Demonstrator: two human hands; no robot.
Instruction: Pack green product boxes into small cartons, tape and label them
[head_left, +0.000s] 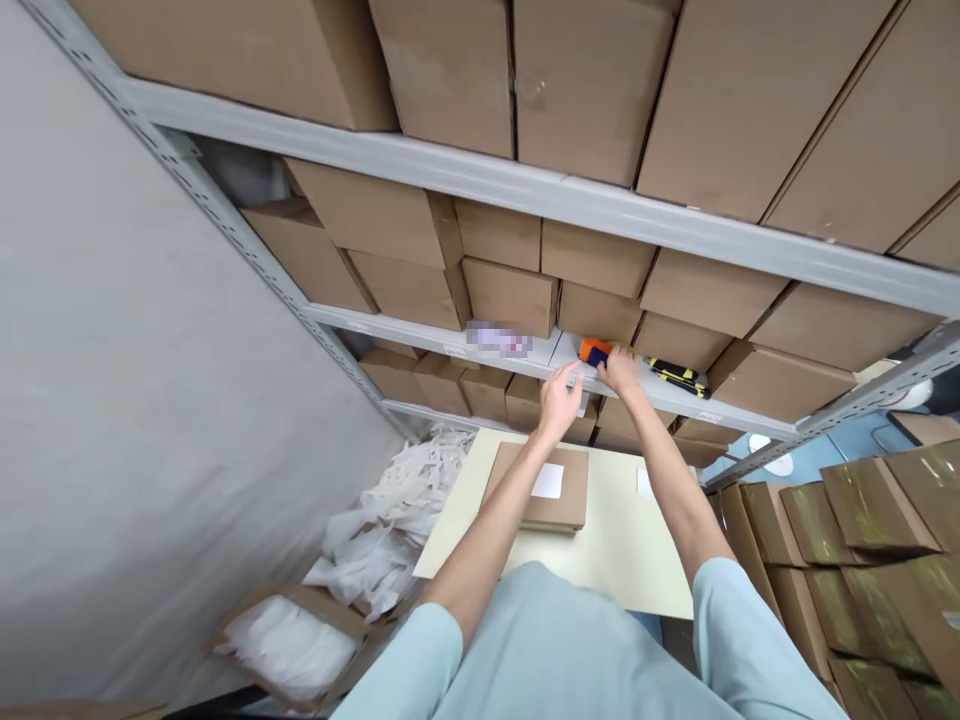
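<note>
My right hand [621, 370] reaches to the middle shelf with its fingers closed round an orange and dark blue object [592, 352]. The object's exact kind is hard to make out, as the hand covers part of it. My left hand [561, 402] is raised just left of it, thumb and fingers apart, with nothing visible in it. Right of my right hand, yellow and black tools [679, 377], which look like utility knives, lie on the shelf. Below my hands, a flat cardboard box [566, 500] with a white label [548, 481] rests on the pale table [622, 570].
Cardboard boxes [510, 298] fill the metal shelving [465, 180] in front. A blurred item [499, 340] lies on the middle shelf. White packing material [420, 490] is heaped left of the table, beside a grey wall [150, 400]. Stacked taped boxes [870, 570] stand at the right.
</note>
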